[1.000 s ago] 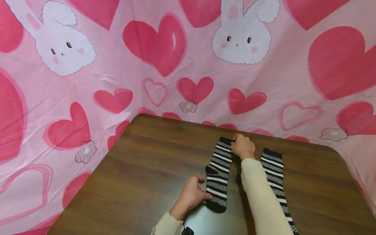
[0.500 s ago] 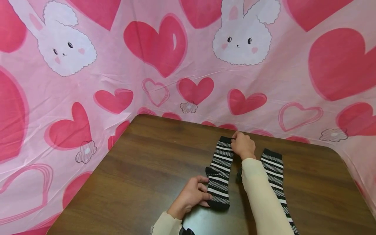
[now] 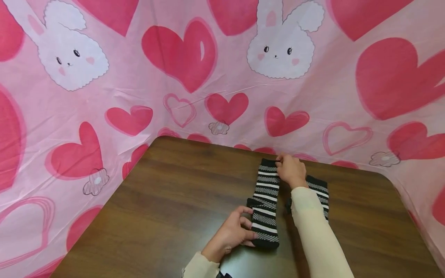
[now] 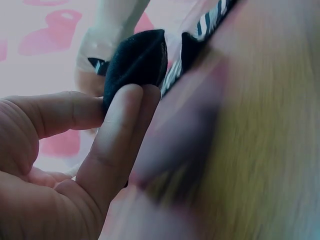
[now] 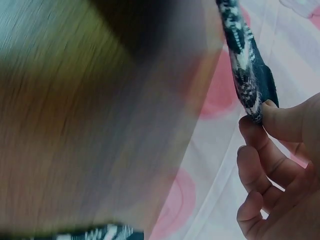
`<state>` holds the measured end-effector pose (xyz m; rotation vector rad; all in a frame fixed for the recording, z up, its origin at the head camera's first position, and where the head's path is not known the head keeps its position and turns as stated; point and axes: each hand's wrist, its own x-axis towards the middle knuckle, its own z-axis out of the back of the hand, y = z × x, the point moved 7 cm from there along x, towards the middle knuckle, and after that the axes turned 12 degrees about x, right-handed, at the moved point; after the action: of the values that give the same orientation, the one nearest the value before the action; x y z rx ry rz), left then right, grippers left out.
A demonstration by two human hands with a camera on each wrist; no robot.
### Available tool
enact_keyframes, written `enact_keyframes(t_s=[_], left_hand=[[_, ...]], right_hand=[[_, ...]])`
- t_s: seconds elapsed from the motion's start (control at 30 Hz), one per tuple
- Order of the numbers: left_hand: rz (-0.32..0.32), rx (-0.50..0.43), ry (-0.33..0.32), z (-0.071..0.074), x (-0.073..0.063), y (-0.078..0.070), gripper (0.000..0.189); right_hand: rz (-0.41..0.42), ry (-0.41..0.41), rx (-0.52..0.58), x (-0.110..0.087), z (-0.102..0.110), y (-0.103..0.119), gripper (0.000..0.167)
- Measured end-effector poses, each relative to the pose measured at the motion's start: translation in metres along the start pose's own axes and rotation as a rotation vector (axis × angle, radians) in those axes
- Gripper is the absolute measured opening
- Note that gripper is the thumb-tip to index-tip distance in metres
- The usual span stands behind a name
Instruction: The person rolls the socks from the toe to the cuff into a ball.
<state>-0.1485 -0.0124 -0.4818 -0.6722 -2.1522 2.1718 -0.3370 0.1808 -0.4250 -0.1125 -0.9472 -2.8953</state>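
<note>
A black sock [image 3: 265, 216] with white and grey stripes stretches between both hands over the table, its cuff away from the person and its toe near. At the toe end, my left hand [image 3: 232, 232] pinches the black toe [image 4: 137, 57] between thumb and fingers, as the left wrist view shows up close. My right hand [image 3: 291, 170] pinches the right corner of the cuff; in the right wrist view the sock [image 5: 245, 75] is seen edge-on, its end between thumb and index finger. A matching second sock [image 3: 319, 193] lies to the right, partly hidden under the right forearm.
The brown wooden table [image 3: 167, 208] has rounded far corners. Behind and to the left of it hangs a pink cloth [image 3: 240, 83] printed with hearts and rabbits, close against the table's edges.
The held sock has shifted slightly right and straightened, with its toe lifted and folded at the left hand. The left hand has moved a little right with it. The head view has turned slightly.
</note>
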Motion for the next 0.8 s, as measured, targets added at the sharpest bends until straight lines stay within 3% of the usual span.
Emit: enact_keyframes(t_s=[0.23,0.47,0.8], left_hand=[[-0.035,-0.012,0.104,-0.042,0.005,-0.007,0.065],[-0.047,0.042,0.226,-0.087,0.015,-0.021,0.068],[-0.047,0.120,0.290,-0.143,0.023,-0.026,0.068]], right_hand=[[-0.011,-0.028,-0.023,-0.015,0.033,-0.027,0.017],[-0.061,-0.045,-0.045,-0.031,0.071,-0.049,0.018],[-0.146,-0.110,-0.080,-0.053,0.108,-0.090,0.015]])
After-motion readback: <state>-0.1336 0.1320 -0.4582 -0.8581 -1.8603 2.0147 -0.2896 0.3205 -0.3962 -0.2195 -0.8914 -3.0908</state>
